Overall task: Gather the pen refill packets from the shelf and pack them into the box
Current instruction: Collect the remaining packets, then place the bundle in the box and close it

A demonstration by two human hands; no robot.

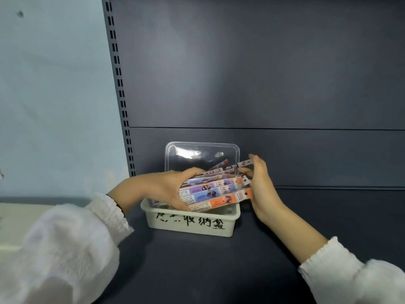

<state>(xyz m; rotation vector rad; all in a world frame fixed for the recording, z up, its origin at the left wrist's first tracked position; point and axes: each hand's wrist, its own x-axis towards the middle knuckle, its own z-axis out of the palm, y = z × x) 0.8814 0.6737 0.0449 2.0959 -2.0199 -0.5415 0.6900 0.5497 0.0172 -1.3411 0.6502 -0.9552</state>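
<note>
A small cream box (192, 224) with black handwritten characters on its front stands on the dark shelf, its clear lid (201, 155) hinged upright behind it. Several long pen refill packets (215, 191), printed in orange, purple and blue, lie fanned across the box's top, their right ends jutting past its right rim. My left hand (162, 189) grips the left end of the bundle, thumb on top and fingers underneath. My right hand (260, 185) presses flat against the packets' right ends with its fingers fairly straight. The inside of the box is mostly hidden.
The dark grey shelf board (208, 270) runs forward and to the right of the box. A dark back panel (263, 84) rises behind. A slotted upright (119, 84) stands at the left, with a pale wall and a light ledge (19, 220) beyond it.
</note>
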